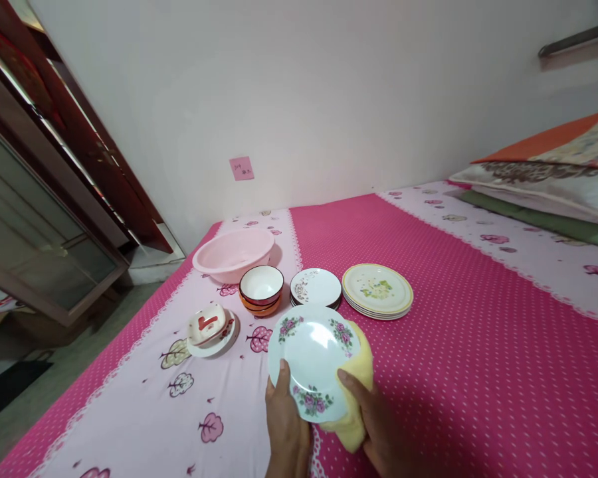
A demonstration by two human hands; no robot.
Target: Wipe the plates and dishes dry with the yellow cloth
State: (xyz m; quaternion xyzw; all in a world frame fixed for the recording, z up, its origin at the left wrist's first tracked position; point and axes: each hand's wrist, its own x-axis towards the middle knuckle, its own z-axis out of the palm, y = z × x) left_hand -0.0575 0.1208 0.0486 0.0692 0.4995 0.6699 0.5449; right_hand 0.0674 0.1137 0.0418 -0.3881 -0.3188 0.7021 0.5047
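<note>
A white plate with purple flowers and green leaves (311,355) is held up, tilted toward me, above the bed. My left hand (285,418) grips its lower left edge, with the thumb on the face and the other fingers hidden behind. On the lower right side my right hand (371,411) presses a yellow cloth (351,415) around the rim, its thumb over the front. Just beyond the plate lie a stack of white plates with dark rims (319,287) and a stack of cream plates with yellow rims (379,290).
Stacked bowls (262,289) stand left of the plates, beside a pink basin (234,255). A small square dish (206,323) rests on a white plate (226,342). Pillows (553,169) lie far right; a wall with a pink note (242,168) rises behind the bed (453,372).
</note>
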